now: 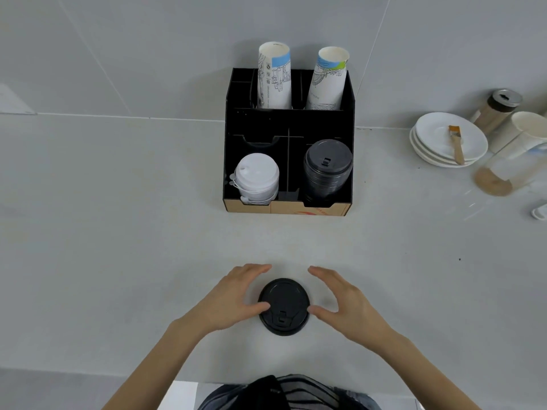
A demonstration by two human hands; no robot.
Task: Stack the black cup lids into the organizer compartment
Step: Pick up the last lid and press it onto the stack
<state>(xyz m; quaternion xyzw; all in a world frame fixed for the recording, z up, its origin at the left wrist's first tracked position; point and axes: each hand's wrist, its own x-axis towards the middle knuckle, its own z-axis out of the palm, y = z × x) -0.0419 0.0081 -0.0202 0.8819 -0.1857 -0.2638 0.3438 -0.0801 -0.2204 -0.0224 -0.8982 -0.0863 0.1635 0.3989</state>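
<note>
Both hands, left hand (233, 294) and right hand (343, 300), grip released, frame 1 black lid (283, 306) on the tabletop (118, 247); the organizer's (288, 208) stack of black lids (328, 170) awaits it.

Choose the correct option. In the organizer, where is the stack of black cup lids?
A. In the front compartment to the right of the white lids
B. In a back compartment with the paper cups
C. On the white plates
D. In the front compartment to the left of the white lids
A: the stack of black cup lids fills the front right compartment of the organizer, with the white lids in the front left one.
</note>
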